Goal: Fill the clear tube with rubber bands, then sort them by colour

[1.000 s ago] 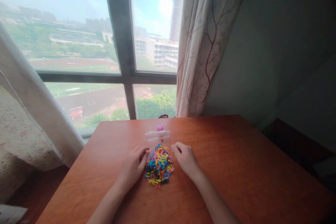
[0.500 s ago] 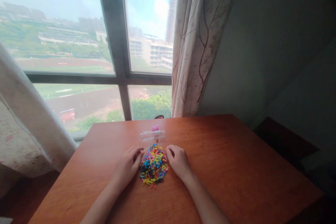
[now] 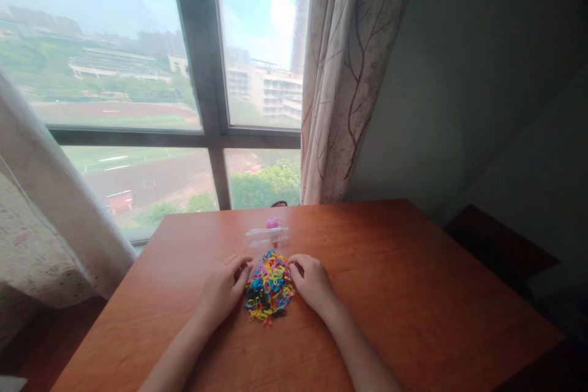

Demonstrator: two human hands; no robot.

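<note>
A heaped pile of small colourful rubber bands [image 3: 270, 286] in yellow, blue, pink, red and black lies on the brown wooden table [image 3: 395, 294]. At its left edge rests my left hand [image 3: 226, 283], its fingers loosely curved and the thumb apart from them, with nothing seen in it. My right hand [image 3: 312, 278] is on the opposite side, fingertips against the pile's upper right edge. Its fingers are bent with a gap inside the thumb, and I see nothing held there. Both forearms lie on the tabletop.
Behind the pile lies a clear plastic container or bag [image 3: 266, 236], its exact kind unclear. A small pink round object [image 3: 272, 222] sits just beyond it. Past the table's far edge are a window [image 3: 257, 177] and a patterned curtain [image 3: 337, 104].
My right fingertips have shifted slightly left to the pile's edge. My left hand is nearly where it was, and the pile looks almost the same.
</note>
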